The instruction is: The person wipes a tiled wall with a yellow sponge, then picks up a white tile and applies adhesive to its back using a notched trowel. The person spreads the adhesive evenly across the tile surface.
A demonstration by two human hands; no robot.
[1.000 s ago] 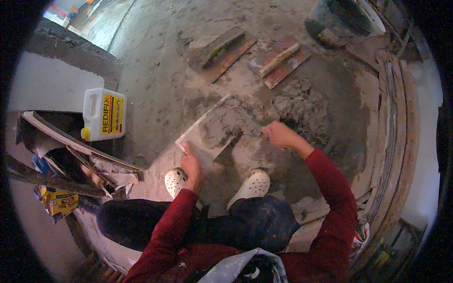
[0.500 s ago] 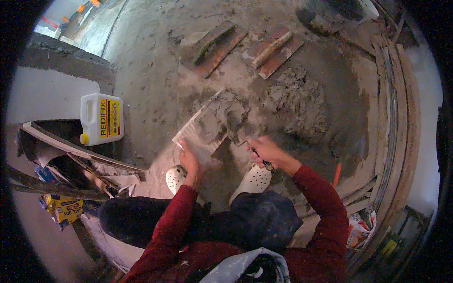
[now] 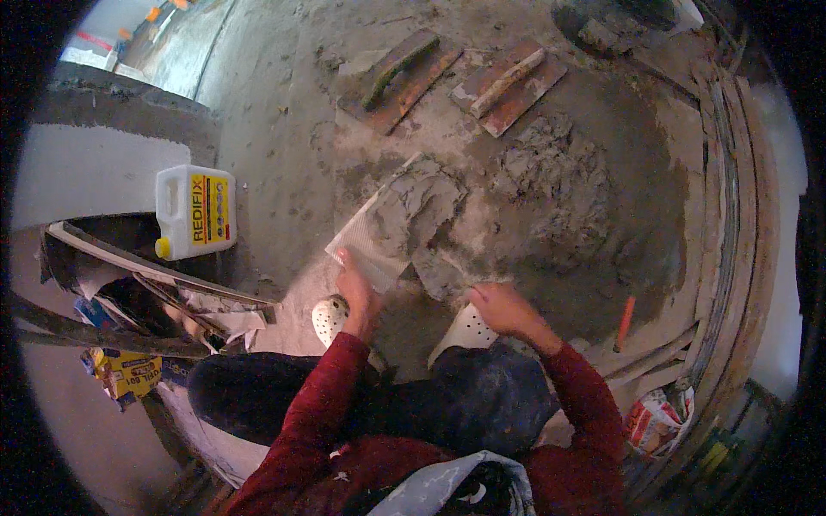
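Note:
A pale tile with a ribbed back (image 3: 368, 267) slants up from the floor between my feet, its far part covered in grey mortar (image 3: 413, 202). My left hand (image 3: 357, 294) grips the tile's near left corner, thumb on top. Closed around a trowel's handle, my right hand (image 3: 508, 310) is by my right shoe. The mortar-smeared trowel blade (image 3: 440, 273) points left, close to the tile's right edge; my fist hides most of the handle. Right of the tile lies a rough heap of wet mortar (image 3: 555, 176).
Two rusty plastering floats (image 3: 403, 82) (image 3: 509, 89) lie beyond the tile. A white jug (image 3: 196, 213) stands at left beside a curved-edged bin (image 3: 129, 249). An orange stick (image 3: 625, 322) and a crumpled bag (image 3: 661, 420) are at right, near long planks (image 3: 744, 224). A dark bucket (image 3: 619, 21) is at far right.
My right hand with the trowel has drawn nearer to me, away from the tile's far part. The mortar on the tile has changed shape. My left hand keeps its grip.

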